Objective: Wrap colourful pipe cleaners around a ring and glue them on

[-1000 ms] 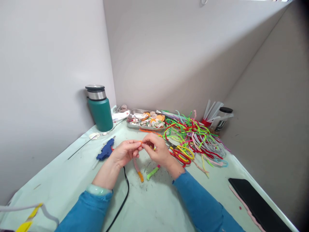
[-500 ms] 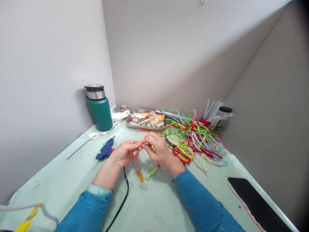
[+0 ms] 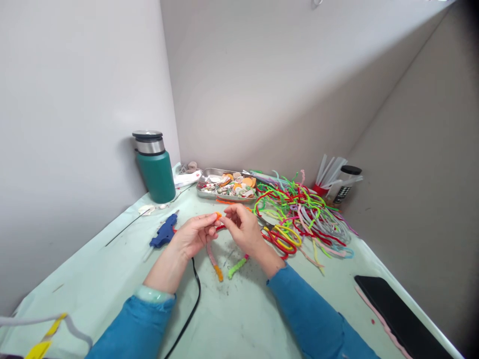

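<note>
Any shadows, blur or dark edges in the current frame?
Head view: a diagonal shadow crosses the smooth pale-grey back wall; head view: the upper right edge fades into a black blur; head view: the small orange fuzzy piece at the bare left hand's fingertips shows little detail.

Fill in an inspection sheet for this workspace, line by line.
Surface: pale green cover, dark specks before the hands.
Job's things: small orange piece in hand; pink-and-orange fuzzy length and green fuzzy length below; whether they join is hidden.
Clutter: tangled coloured stems, red and yellow scissor handles, blue glue gun, metal tray of small pieces, green flask, black slab.
Hands: left hand pinches the orange piece; right hand close by, contact unclear.
Cables: black cable runs toward the near edge; upper end hidden.
Surroundings: grey walls left, behind and right; co-workers, nothing seen.
</note>
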